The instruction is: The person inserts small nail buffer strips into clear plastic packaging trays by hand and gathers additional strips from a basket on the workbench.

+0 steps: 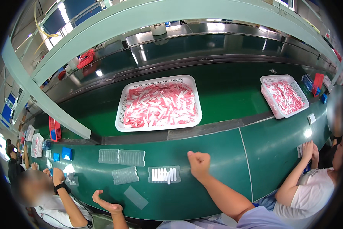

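Observation:
My right hand (199,164) is closed in a fist above the green table, to the right of a clear plastic tray (152,180). Whatever the fist may hold is hidden. Several white sticks (164,174) lie side by side in that tray, one jutting past its near edge. Lower left, my left hand (107,202) hovers near the table's front edge, loosely curved, with a gap between its fingers and thumb and nothing visible in it. A clear flat sheet (136,197) lies to its right. Beyond are an unfilled clear tray (125,175) and a pair of ribbed clear trays (121,157).
Behind a dark ledge (205,126) stands a white basket (120,124) heaped with pink-and-white pieces (160,105). Another such basket (272,107) stands far right. A pale green frame (56,107) slants down at left. Co-workers sit left (70,210) and right (309,191).

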A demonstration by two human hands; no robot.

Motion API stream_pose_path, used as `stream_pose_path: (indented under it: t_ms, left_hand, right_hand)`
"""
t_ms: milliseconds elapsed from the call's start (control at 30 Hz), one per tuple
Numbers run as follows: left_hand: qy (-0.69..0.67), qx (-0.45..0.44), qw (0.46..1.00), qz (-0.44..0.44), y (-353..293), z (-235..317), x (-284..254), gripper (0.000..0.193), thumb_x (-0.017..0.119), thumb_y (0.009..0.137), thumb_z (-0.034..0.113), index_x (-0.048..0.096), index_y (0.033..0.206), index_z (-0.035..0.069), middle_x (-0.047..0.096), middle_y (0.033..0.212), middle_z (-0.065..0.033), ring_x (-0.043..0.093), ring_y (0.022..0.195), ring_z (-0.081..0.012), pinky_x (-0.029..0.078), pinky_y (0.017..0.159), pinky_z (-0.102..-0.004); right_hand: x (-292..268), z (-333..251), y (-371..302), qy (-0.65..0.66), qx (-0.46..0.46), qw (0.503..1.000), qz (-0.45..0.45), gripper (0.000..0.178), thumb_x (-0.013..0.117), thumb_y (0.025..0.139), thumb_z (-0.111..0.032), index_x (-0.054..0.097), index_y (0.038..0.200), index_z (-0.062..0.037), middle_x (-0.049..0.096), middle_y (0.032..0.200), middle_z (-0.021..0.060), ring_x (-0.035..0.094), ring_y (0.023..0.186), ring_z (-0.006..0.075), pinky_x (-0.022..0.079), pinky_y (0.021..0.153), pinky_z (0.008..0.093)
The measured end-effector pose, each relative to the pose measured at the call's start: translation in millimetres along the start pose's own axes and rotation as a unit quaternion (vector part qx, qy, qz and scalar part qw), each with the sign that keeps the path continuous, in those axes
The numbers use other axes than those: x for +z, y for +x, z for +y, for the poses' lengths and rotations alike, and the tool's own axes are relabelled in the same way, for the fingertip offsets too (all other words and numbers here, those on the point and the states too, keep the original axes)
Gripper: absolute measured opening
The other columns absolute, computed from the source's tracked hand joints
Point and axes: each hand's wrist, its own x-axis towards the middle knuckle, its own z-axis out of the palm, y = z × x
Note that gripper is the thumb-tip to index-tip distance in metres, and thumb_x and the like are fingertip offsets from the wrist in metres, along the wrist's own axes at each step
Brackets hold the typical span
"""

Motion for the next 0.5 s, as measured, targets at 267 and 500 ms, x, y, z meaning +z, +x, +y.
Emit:
stream_pose_path:
  t_ms: [267,500]
  left_hand:
    - [-0.055,0.222,0.974,0.001,97.6,30.4,21.8,0.129,0.038,0.080,0.099,0.023,0.165,0.003,0.034,0.162,-0.0303,0.037,0.148,-0.0460,0.024,0.123,-0.0590]
    - [-0.198,0.400,0.888,-0.113,233.4,112.8,94.1,0.114,0.067,0.083,0.080,0.026,0.165,0.012,0.035,0.164,-0.0264,0.037,0.150,-0.0479,0.030,0.121,-0.0624]
  right_hand:
    - [-10.7,-14.6,84.7,0.080,0.007,0.949,0.305,0.030,0.060,0.103,-0.008,0.043,0.079,-0.0093,0.041,0.080,-0.0033,0.037,0.077,0.0083,0.035,0.071,0.0268]
    - [-6.3,38.5,112.9,-0.062,-0.201,0.905,0.370,0.036,0.062,0.098,-0.003,0.038,0.071,-0.0036,0.046,0.072,0.0084,0.040,0.068,0.0216,0.033,0.064,0.0384]
